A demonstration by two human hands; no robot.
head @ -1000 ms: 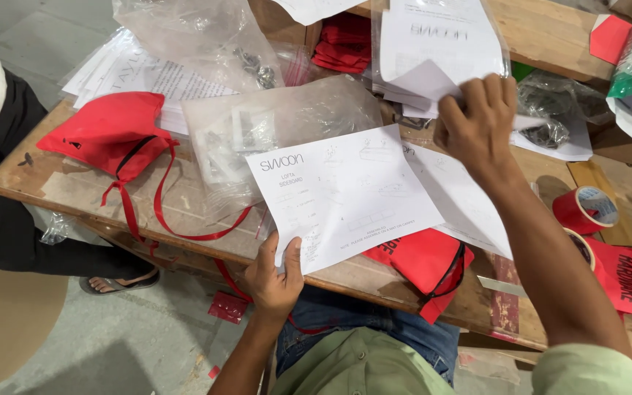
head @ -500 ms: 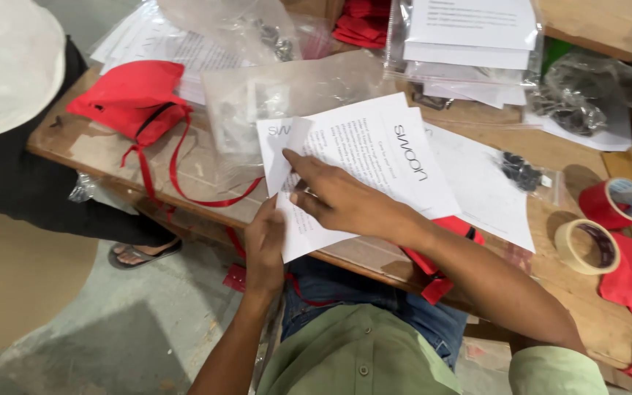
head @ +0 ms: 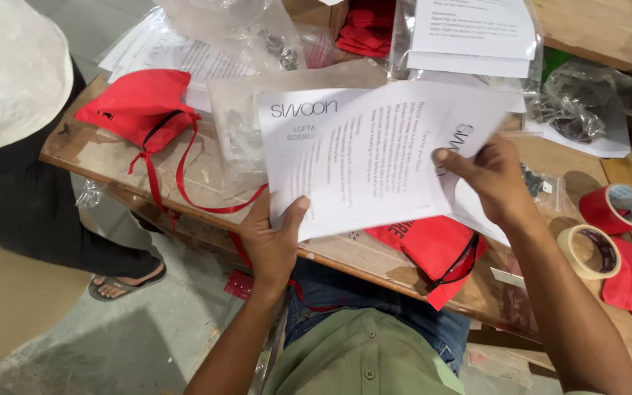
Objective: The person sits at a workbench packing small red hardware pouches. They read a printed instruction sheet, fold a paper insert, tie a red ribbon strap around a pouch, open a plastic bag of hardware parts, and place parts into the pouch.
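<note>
Hands hold printed paper sheets [head: 360, 164] above a wooden tabletop [head: 96, 150], seen from overhead. The left hand [head: 272, 245] pinches the near edge of the sheets, thumb on top, fingers closed beneath. The right hand [head: 495, 179] grips the right edge, fingers closed on the paper. A red drawstring bag [head: 137, 106] lies to the left, another red bag [head: 433, 249] under the sheets. Two tape rolls, red [head: 616, 208] and tan [head: 588, 251], sit at the right. Another person's sandalled foot [head: 122, 281] stands on the floor, left.
</note>
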